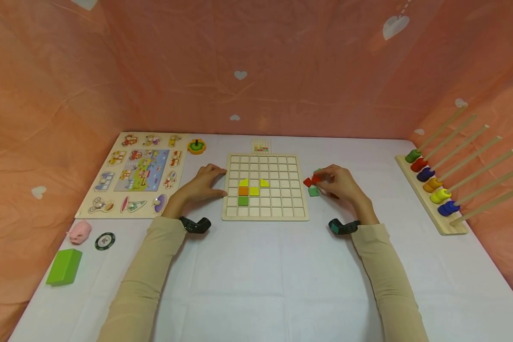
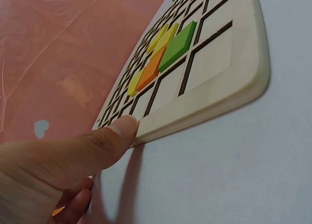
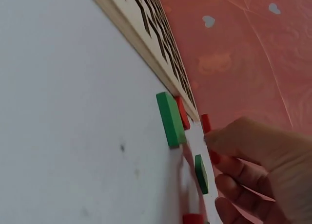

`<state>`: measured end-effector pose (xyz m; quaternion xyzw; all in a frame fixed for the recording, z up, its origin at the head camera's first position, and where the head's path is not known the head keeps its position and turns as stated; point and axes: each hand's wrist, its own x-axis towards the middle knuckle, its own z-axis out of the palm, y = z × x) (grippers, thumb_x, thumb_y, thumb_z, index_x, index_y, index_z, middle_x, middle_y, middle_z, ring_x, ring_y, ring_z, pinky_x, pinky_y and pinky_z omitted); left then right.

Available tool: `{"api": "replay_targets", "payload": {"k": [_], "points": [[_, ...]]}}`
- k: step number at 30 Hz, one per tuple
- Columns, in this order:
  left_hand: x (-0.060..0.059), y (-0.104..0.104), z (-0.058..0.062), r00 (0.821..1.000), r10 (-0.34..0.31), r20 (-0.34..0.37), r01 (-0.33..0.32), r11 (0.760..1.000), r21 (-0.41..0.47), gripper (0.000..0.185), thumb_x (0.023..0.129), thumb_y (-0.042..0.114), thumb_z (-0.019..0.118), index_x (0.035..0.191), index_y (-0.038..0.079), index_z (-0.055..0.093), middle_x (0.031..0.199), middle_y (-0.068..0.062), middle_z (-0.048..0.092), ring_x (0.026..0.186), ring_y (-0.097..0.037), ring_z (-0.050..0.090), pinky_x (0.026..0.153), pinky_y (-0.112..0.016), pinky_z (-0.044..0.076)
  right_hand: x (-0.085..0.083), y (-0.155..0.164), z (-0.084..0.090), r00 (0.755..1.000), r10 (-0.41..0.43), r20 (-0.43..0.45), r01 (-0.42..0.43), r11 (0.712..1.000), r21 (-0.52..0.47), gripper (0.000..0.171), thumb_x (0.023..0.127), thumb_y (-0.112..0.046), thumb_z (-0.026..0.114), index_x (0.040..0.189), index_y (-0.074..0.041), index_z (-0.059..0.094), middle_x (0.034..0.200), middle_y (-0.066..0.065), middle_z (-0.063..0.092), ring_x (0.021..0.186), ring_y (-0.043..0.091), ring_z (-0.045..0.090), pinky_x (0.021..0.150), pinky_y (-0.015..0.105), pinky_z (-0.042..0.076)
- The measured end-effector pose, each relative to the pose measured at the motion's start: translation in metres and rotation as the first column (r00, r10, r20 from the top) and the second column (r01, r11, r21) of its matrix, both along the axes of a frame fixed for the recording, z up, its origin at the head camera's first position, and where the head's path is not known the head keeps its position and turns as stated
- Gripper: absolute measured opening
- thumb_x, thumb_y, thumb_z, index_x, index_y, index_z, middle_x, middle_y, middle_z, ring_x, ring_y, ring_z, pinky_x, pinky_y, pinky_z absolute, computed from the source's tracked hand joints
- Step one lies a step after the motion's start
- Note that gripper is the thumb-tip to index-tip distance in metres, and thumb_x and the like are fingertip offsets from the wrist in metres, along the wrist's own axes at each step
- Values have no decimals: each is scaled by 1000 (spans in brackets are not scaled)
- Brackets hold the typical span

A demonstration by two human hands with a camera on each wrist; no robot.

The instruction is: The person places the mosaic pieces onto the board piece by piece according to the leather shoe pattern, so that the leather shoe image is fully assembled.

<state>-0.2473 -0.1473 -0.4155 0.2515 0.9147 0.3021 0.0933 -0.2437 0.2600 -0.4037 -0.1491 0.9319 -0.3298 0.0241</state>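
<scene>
Pinching perhaps a red tile (image 1: pixel 316 178)

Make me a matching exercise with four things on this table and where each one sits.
Things:
1. grid board
2. rod rack
3. green block
4. pink pig

Places:
A. far right of the table
B. between the two hands
C. left front corner
D. just behind the green block

Pairs: 1-B, 2-A, 3-C, 4-D

White table (image 1: pixel 256 275), grid board (image 1: pixel 265 216), peg puzzle (image 1: pixel 111 211), ring rack (image 1: pixel 432 211), green block (image 1: pixel 64 267)
</scene>
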Motion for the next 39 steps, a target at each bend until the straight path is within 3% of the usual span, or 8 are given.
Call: {"api": "replay_targets", "payload": {"k": [4, 10, 17, 24, 31, 39], "points": [[0, 0, 0, 1000, 3, 5, -3, 1000, -5, 70, 81, 23, 72, 137, -4, 40, 131, -23, 38, 121, -37, 31, 105, -50, 25, -1, -8, 1, 997, 34, -72, -40, 996, -83, 30, 81, -6, 67, 111, 0, 66, 103, 16, 62, 95, 28, 56, 82, 41, 46], [0, 1, 0, 1000, 4, 8, -4, 1000, -3, 70, 81, 23, 72, 137, -4, 40, 132, -23, 38, 122, -37, 31, 105, -50, 25, 2, -36, 2, 974, 149, -173, -171, 978, -121, 29, 80, -2, 69, 109, 0, 65, 98, 15, 62, 90, 28, 55, 77, 42, 48], [-1, 1, -1, 1000, -2, 3, 2, 1000, 7, 70, 81, 23, 73, 136, -5, 41, 131, -23, 38, 121, -37, 31, 105, -50, 25, 5, -73, 0, 928, 318, -194, -342, 934, -105, 27, 79, -1, 68, 106, -1, 65, 101, 9, 63, 92, 23, 56, 78, 39, 49], [-1, 0, -2, 1000, -3, -4, 3, 1000, 4, 70, 80, 24, 73, 135, -5, 42, 130, -22, 40, 121, -37, 32, 105, -49, 25, 11, -106, -7, 866, 449, -220, -473, 878, -72, 20, 80, -4, 68, 100, -5, 67, 99, 5, 65, 89, 18, 54, 79, 33, 46], [-2, 0, -2, 1000, -9, -10, 9, 1000, 7, 69, 80, 24, 73, 135, -4, 42, 130, -22, 40, 120, -37, 32, 105, -49, 25, 18, -126, -13, 852, 505, -137, -515, 856, -45, 14, 83, -10, 70, 96, -11, 69, 97, -3, 63, 94, 12, 52, 85, 30, 42], [-2, -1, -2, 1000, 0, 6, 0, 1000, 15, 70, 80, 23, 73, 136, -4, 40, 131, -23, 38, 121, -37, 31, 105, -50, 25, 22, -132, -12, 842, 518, -154, -522, 853, 11, 15, 81, -14, 72, 96, -11, 72, 96, -2, 63, 93, 13, 53, 83, 29, 43]]}}
